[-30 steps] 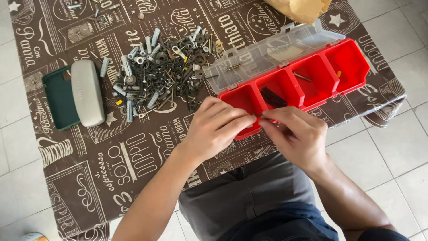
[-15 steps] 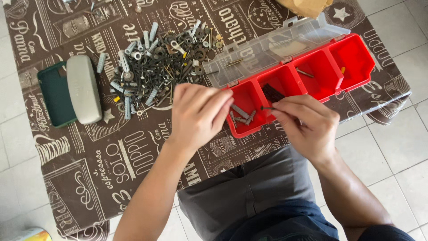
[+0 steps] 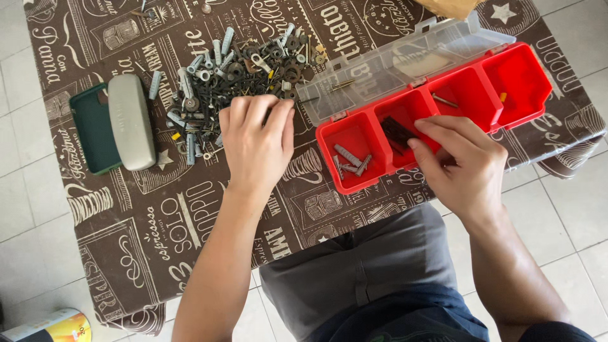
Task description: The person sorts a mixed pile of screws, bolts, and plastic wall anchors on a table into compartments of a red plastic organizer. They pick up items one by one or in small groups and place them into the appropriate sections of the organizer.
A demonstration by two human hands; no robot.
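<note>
Reaching from the near edge of the bench, the left hand (image 3: pixel 256 142) lies palm down with fingers spread loosely on the heap of grey plastic wall plugs, dark washers and screws (image 3: pixel 237 73), left of the red plastic compartment box with its clear hinged lid (image 3: pixel 525 85). The right hand (image 3: pixel 462 161) hovers at the box's second compartment, its grip pressed together near the black pieces (image 3: pixel 396 132); whether it pinches anything, I cannot tell. A grey oblong case (image 3: pixel 131 120) sits on a dark green flat case (image 3: pixel 88 130), far left of the box.
</note>
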